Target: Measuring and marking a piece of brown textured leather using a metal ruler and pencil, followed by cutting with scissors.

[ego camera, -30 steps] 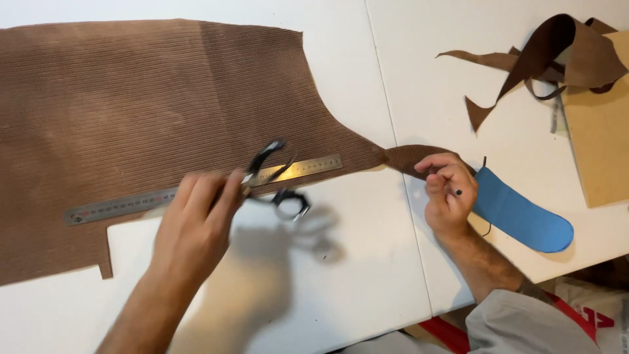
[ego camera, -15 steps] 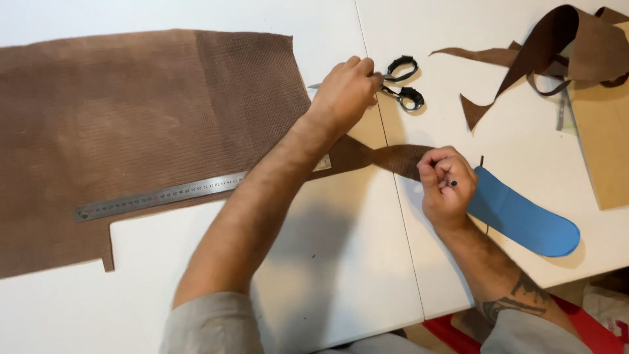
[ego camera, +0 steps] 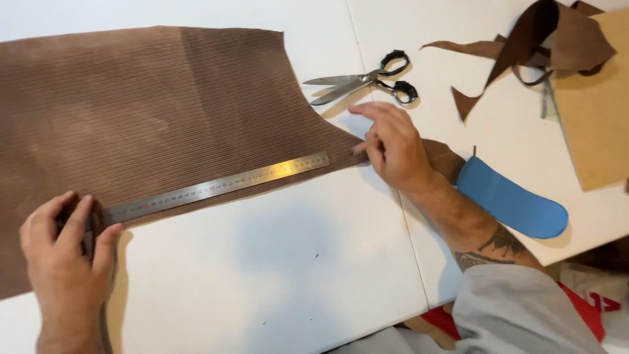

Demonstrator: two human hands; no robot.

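While the head camera looks down on a white desk (ego camera: 275, 262), a long steel ruler (ego camera: 216, 187) lies slantwise along the lower edge of a large sheet of ribbed brown fabric (ego camera: 144, 105), and everything else can be placed from that ruler.

At the ruler's lower, left end the left hand (ego camera: 65, 259) presses down on ruler and fabric together; its fingers (ego camera: 75, 219) are curled loosely and laid flat on top, the thumb alongside, closed around nothing. Just past the ruler's upper, right end the right hand (ego camera: 393, 147) rests on the narrow tail of the fabric; its fingers (ego camera: 367, 111) are spread and slightly bent, the tips touching the cloth and the desk, and whether something small sits pinched at the thumb cannot be told.

Above the ruler's right end, apart from both hands, a pair of scissors (ego camera: 367, 78) with black handles lies on the desk, its blades slightly parted and pointing left. To the right of the ruler, beyond the right wrist, lies a flat blue piece with a rounded end (ego camera: 517, 203), shaped like a sole. Far up and right of the ruler, curled brown offcuts (ego camera: 537, 39) lie partly on a tan board (ego camera: 593, 118). Below that board a red package (ego camera: 583, 308) shows at the desk's edge, beside a grey sleeve (ego camera: 517, 314).
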